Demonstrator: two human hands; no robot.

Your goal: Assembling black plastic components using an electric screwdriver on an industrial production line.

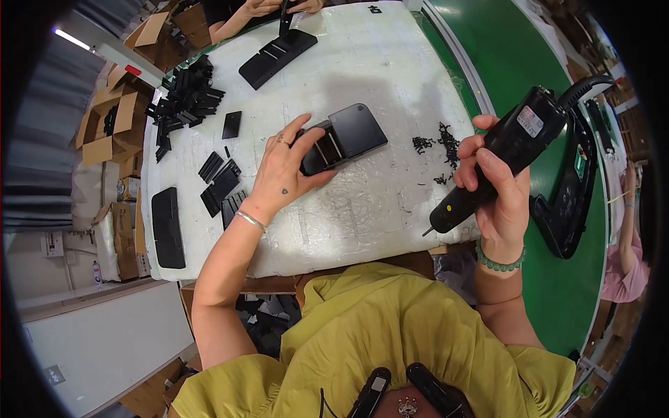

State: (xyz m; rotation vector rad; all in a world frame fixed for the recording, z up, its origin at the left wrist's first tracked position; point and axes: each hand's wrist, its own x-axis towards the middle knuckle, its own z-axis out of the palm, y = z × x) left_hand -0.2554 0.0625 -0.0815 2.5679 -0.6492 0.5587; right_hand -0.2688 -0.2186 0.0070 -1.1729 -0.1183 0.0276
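Note:
My left hand (280, 167) is closed around the left end of a black plastic housing (357, 130). Thumb and fingers straddle its open recess, where light strips show; the housing lies on the white padded table. In my right hand (500, 191) is a black electric screwdriver (519, 132), its thin bit pointing down and left, above the table's right front edge. The bit is apart from the housing. Small black screws (448, 145) lie scattered between the housing and the screwdriver.
A heap of black parts (188, 94) sits at the far left of the table (334, 240). Several flat black pieces (223, 182) and a long black panel (168, 228) lie nearer. Across the table, another person's hands (268, 5) work by a similar housing (279, 59). A green surface (543, 292) runs along the right.

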